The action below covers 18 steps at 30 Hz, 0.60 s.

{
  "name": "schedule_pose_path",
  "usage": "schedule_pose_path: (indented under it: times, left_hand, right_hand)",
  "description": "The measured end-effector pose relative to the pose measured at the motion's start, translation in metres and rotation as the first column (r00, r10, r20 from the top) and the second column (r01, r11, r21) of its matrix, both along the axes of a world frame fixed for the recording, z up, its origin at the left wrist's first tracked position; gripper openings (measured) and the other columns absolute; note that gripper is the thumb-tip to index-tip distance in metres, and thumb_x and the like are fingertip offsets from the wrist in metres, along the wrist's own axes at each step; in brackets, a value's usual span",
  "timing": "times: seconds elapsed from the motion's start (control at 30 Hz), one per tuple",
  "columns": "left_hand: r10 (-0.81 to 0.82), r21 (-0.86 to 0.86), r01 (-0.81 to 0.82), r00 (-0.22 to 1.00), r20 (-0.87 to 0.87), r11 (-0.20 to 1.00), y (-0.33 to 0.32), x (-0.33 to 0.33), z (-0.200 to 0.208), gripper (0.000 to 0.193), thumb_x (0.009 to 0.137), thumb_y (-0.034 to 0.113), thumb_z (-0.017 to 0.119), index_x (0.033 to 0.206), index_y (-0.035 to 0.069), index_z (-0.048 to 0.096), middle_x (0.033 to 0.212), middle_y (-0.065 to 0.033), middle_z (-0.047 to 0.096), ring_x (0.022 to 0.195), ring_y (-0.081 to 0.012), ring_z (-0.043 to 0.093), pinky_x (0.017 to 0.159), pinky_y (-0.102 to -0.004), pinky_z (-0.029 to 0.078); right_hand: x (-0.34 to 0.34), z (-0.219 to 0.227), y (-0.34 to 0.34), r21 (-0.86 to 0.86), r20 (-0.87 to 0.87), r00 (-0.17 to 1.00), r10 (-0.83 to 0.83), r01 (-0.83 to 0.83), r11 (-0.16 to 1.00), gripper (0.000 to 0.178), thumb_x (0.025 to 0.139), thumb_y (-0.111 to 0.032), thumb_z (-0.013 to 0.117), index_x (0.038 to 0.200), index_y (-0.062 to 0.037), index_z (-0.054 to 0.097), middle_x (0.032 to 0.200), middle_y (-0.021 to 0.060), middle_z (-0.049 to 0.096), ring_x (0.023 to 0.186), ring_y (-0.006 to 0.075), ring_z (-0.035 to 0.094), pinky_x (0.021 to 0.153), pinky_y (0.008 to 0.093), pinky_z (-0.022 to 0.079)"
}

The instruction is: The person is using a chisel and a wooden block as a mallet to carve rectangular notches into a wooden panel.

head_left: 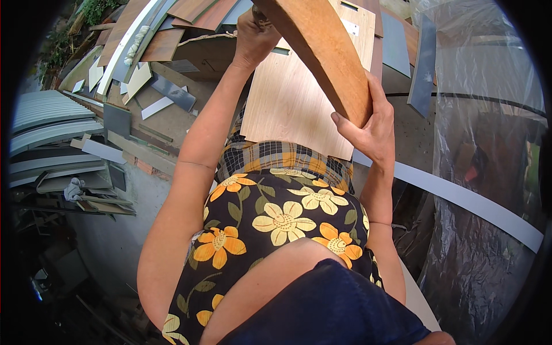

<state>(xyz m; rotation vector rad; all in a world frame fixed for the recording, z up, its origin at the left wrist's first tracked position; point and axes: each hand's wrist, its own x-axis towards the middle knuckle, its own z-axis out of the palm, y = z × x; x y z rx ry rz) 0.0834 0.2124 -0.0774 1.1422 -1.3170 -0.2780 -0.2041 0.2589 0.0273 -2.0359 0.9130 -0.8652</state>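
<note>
Both my hands hold a thick, brown wooden piece [328, 57] with a curved edge, lifted at an angle above my lap. My right hand [371, 123] grips its near end, the thumb on one side and the fingers on the other. Closed at its far left end is my left hand [254, 40], whose fingertips are partly hidden. Under the piece, a pale wood-grain panel [282, 103] with small slots cut in it lies against my plaid-covered lap. The upper part of the wooden piece runs out of the picture.
Offcuts of board [164, 43] are heaped at the far left, with a grey strip [172, 92] among them. Clear plastic sheeting [477, 172] hangs on the right. A long white strip [454, 195] crosses beside my right forearm. Corrugated sheets [54, 118] stand at left.
</note>
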Motion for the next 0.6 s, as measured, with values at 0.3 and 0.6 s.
schedule_pose_path:
  times: [0.3, 0.6]
  left_hand:
    - [0.019, 0.08, -0.021, 0.999, 0.029, 0.997, -0.006, 0.002, 0.003, 0.015, 0.085, 0.011, 0.066, 0.085, -0.004, 0.066, 0.076, -0.0026, 0.069, 0.071, -0.0084, 0.062, 0.065, -0.0266, 0.049]
    - [0.027, -0.002, -0.027, 0.998, -0.05, 1.0, -0.01, -0.002, 0.007, 0.008, 0.085, 0.006, 0.064, 0.084, -0.002, 0.067, 0.078, -0.0022, 0.071, 0.073, -0.007, 0.063, 0.065, -0.0251, 0.048]
  right_hand:
    - [0.002, -0.009, 0.0, 0.042, -0.057, 0.998, -0.022, 0.025, 0.999, 0.07, 0.06, -0.017, 0.072, 0.126, -0.0029, 0.053, 0.094, 0.0161, 0.068, 0.081, 0.0257, 0.069, 0.077, 0.0329, 0.052]
    - [-0.005, 0.001, 0.002, 0.03, 0.018, 1.0, -0.025, 0.024, 0.999, 0.07, 0.06, -0.015, 0.072, 0.126, -0.0026, 0.052, 0.094, 0.0163, 0.068, 0.082, 0.0249, 0.069, 0.078, 0.0325, 0.052]
